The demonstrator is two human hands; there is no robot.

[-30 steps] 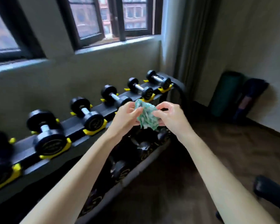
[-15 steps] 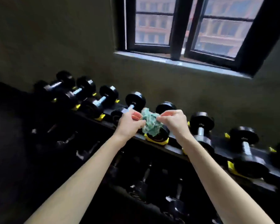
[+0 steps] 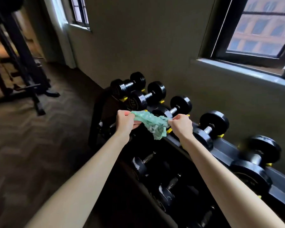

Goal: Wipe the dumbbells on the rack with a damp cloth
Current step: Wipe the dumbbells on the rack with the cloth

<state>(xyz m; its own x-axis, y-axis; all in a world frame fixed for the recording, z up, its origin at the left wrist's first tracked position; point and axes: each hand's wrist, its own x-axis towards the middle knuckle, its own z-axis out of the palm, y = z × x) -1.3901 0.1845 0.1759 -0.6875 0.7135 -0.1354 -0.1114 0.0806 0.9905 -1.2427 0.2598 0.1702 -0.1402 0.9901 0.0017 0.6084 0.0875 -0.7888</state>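
Head, left hand (image 3: 126, 122), right hand (image 3: 181, 127) pinching cloth (image 3: 150, 123)

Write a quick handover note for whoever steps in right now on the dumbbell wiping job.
Hands: the left hand pinches one end of the green cloth and the right hand pinches the other, in front of the rack.
Things: the dumbbells sit on both rails.
Done: cannot tell which are wiped; the cloth seems held clear of them.
Left: wipe each one.
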